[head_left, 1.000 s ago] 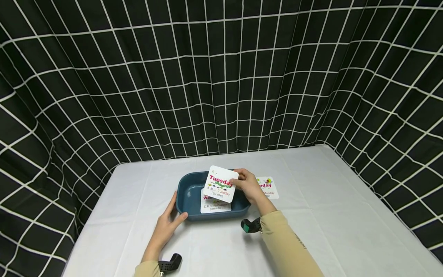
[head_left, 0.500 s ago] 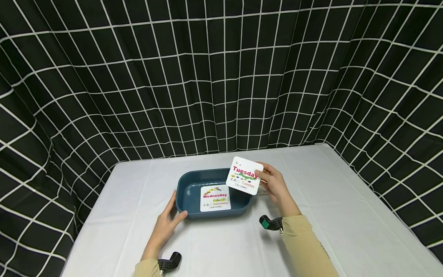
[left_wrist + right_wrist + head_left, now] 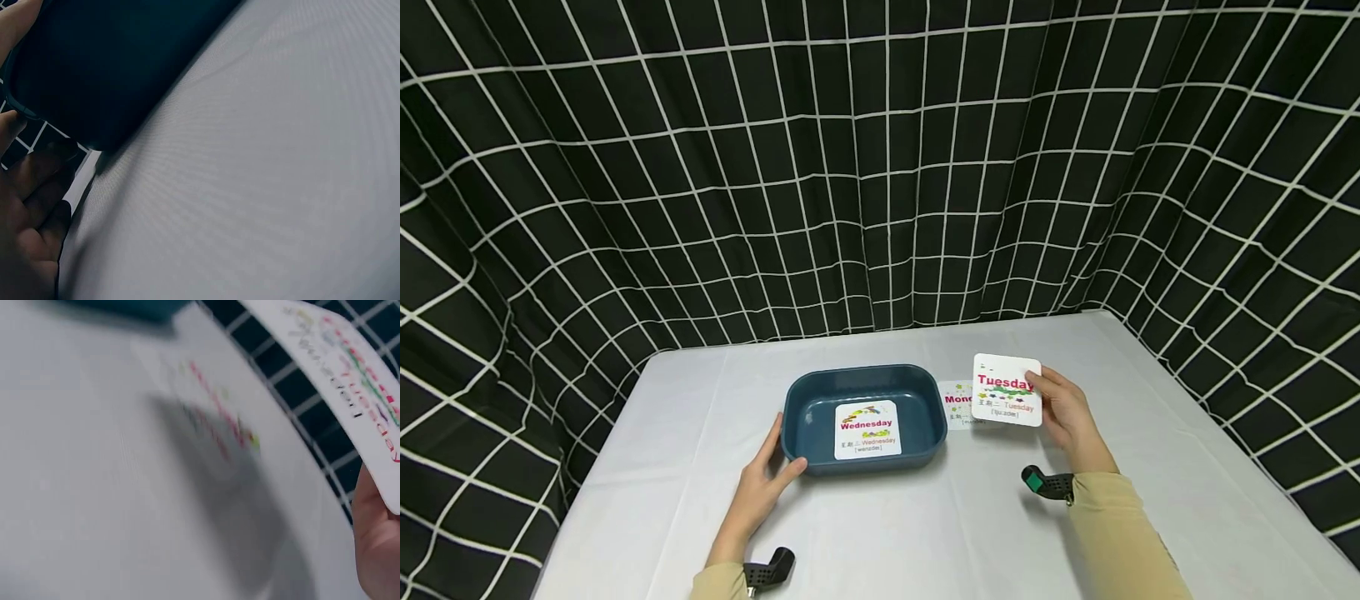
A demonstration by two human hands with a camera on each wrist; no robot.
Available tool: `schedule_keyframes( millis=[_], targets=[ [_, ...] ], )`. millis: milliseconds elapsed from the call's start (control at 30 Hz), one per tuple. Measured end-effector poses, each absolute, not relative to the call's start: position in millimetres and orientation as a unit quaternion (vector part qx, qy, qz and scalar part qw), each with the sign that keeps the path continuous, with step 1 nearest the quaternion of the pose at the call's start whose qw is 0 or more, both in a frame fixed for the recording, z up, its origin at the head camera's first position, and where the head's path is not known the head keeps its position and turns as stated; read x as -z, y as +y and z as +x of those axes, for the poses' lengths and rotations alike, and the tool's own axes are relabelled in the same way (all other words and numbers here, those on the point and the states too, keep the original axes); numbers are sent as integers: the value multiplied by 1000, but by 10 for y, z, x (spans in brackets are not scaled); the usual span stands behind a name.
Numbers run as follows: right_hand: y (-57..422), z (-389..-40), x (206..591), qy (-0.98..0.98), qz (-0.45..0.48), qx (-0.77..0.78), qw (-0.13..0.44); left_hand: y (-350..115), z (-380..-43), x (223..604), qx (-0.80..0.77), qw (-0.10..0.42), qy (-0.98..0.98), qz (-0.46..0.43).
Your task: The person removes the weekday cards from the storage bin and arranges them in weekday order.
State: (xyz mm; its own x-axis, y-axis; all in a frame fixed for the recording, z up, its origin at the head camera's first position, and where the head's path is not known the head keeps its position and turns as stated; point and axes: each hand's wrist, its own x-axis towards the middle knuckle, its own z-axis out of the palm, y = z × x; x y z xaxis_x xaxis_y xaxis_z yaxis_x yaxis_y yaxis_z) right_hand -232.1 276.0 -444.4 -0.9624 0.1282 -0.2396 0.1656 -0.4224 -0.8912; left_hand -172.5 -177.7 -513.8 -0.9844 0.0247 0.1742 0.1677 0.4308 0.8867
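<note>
Between thumb and index finger, my left hand [image 3: 758, 487] holds the near left corner of a dark blue plastic tray [image 3: 850, 468]. The thumb lies over the front rim, and in the left wrist view the other fingers curl loosely below the tray. A square white card printed "Wednesday" [image 3: 867, 431] lies face up inside. My right hand [image 3: 1067, 414] pinches the right edge of a "Tuesday" card [image 3: 1007, 390], raised above the table with its printed face showing. Partly hidden beneath it, a "Monday" card [image 3: 957, 404] lies flat on the tablecloth, right beside the tray.
A white cloth covers the table [image 3: 880, 533]. Black curtains with a white grid [image 3: 895, 208] hang behind it and along both sides. Each wrist carries a small black camera mount, such as the right one [image 3: 1047, 483].
My right hand has carried the Tuesday card from over the tray rightward, past its right end to above the Monday card. The Wednesday card is fully uncovered. My left hand and the tray stay put.
</note>
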Motion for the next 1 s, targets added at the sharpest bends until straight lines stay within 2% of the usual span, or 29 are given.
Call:
schedule_keyframes(
  millis=[167,300,633,833,1000],
  targets=[
    [3048,-2302,4502,562,214,799,4,-1774,-1730,5138,529,69,-844,-59],
    [3185,-2307,4510,569,243,785,2,-1774,-1740,5151,530,72,-843,-60],
    [3283,-2460,4513,706,242,666,13,-1777,-1740,5156,528,79,-843,-66],
    [3273,-2475,4581,720,213,660,20,-1764,-1734,5157,528,78,-843,-63],
    [3217,-2485,4693,715,227,661,5,-1781,-1717,5142,529,79,-843,-58]
  ],
)
